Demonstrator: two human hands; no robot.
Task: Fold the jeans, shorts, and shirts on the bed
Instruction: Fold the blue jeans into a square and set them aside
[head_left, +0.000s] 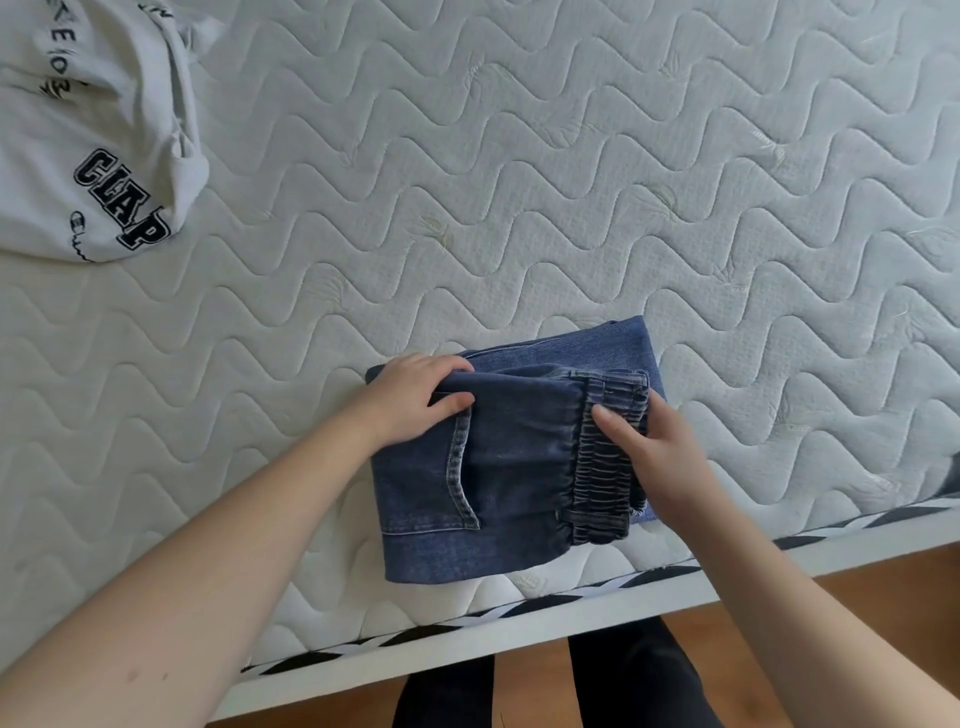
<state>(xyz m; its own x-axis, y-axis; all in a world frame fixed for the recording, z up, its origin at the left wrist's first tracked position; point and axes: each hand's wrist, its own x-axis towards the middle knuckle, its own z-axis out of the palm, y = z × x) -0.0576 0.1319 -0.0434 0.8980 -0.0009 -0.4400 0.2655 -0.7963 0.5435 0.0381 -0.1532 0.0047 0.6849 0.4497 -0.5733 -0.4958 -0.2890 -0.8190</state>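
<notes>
A pair of blue jeans (514, 467) lies folded into a compact rectangle near the front edge of the bed (467, 182), elastic waistband on the right side. My left hand (410, 400) grips the far left corner of the fold, thumb on top and fingers curled over the edge. My right hand (649, 447) holds the waistband end, thumb on the gathered elastic and fingers wrapped round its right edge. A white shirt (88, 130) with black lettering lies crumpled at the far left of the mattress.
The quilted white mattress spreads bare across the middle and right. Its front edge (519, 618) has a black-and-white trim above a white frame. Below it are a wooden floor (883, 587) and my dark-trousered legs (623, 686).
</notes>
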